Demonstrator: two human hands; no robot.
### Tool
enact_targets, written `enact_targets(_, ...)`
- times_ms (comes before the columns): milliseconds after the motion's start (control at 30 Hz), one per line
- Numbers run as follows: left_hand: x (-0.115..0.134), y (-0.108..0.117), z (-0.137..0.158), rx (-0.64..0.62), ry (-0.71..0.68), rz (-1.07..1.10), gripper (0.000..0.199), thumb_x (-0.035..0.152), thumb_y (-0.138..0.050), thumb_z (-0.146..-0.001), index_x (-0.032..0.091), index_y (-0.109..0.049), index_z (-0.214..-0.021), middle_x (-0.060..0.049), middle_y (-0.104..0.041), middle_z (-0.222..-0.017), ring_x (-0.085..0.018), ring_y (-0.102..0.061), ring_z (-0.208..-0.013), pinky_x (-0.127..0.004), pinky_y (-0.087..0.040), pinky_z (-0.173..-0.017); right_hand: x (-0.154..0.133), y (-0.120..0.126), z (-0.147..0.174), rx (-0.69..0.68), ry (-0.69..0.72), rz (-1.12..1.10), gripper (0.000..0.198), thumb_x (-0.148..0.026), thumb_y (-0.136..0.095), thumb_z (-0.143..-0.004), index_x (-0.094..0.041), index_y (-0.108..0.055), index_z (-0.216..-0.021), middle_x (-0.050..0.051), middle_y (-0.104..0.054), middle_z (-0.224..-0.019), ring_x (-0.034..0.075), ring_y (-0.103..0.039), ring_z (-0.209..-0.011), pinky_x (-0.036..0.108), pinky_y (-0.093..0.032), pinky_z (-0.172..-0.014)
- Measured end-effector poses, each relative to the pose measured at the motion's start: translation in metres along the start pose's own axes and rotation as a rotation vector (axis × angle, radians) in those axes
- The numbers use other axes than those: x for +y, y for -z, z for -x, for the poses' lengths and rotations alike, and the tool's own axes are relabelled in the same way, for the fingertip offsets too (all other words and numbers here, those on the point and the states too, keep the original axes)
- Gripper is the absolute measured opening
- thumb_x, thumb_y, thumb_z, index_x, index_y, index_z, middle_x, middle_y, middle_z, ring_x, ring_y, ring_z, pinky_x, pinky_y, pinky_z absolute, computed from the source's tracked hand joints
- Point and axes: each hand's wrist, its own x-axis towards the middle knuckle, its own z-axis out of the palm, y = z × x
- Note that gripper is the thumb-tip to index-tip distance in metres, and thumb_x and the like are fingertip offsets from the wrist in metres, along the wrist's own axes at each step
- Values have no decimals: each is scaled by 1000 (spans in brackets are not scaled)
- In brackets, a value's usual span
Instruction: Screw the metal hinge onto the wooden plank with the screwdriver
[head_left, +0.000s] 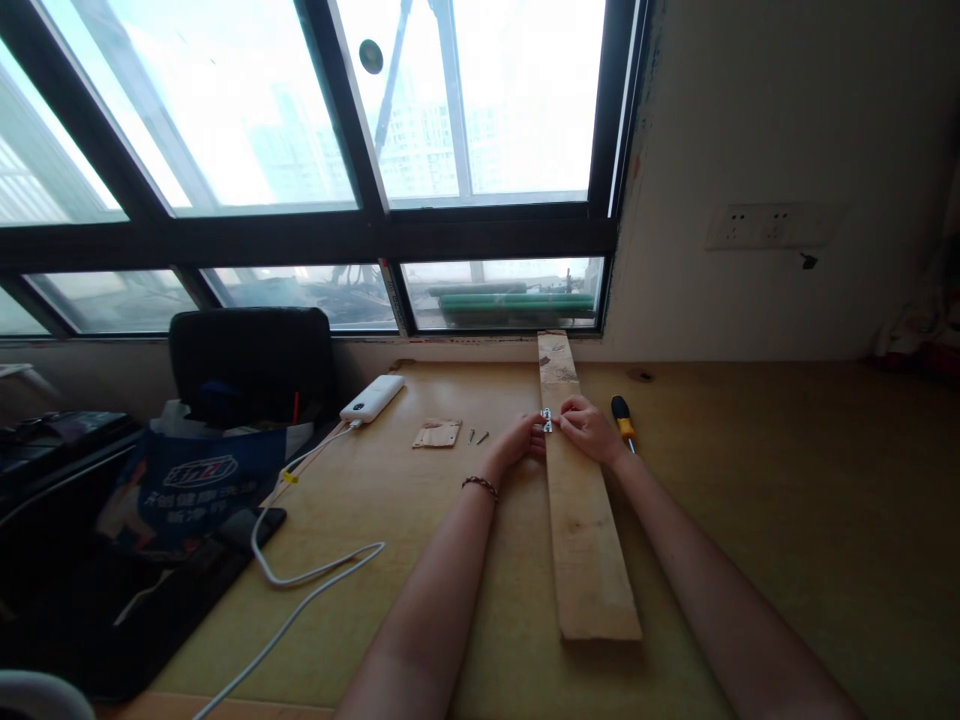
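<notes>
A long wooden board [589, 540] lies lengthwise on the table in front of me. At its left edge sits a small silvery metal hinge [547, 421]. My left hand [519, 442] is closed at the board's left side, its fingertips on the hinge. From the other side, my right hand [590, 428] rests over the board in a pinch beside the hinge. Whatever is between its fingertips is too small to make out. Two screws [477, 437] lie left of my left hand, near a small piece of torn cardboard [436, 433]. A black and yellow screwdriver [622, 418] lies just right of my right hand.
A white power bank [373, 398] with a white cable [330, 580] lies on the table's left side. Beyond that edge are a black chair [251, 350] and a blue bag [202, 490]. A window and a wall socket [776, 227] are behind the table [750, 480].
</notes>
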Motion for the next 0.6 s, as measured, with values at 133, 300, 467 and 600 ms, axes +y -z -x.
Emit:
enact_targets(133,1,-4,2,51,-10,-12,23,34,-57,-67,14,-53,-78,0,-54,-54,-9,-52,-46,-20,-42,-45,-2,2,2,-5,27,33,28,-29,-44,-86,-20,-67,-72,5,-57,-84,16,-52,-83,30,-41,-77)
enact_targets(300,-2,-1,0,47,-35,-24,27,36,-59,-65,15,-51,-79,-1,-54,-56,-10,-53,-47,-23,-44,-45,-2,1,2,-11,57,73,24,-32,-46,-86,-24,-69,-85,5,-57,-84,17,-51,-84,31,-41,-77)
enact_targets(467,-5,2,-4,31,-69,-11,25,33,-59,-67,14,-51,-81,-1,-55,-62,-10,-54,-50,-23,-46,-47,-2,1,1,-19,52,83,27,-32,-45,-86,-23,-69,-79,5,-56,-82,17,-50,-83,31,-41,-77)
enact_targets(600,-5,-1,-2,119,-194,34,32,28,-64,-64,17,-49,-90,-2,-57,-75,-10,-57,-59,-22,-47,-52,-1,0,0,-13,35,70,29,-32,-45,-86,-21,-68,-72,5,-56,-81,16,-50,-82,31,-41,-75)
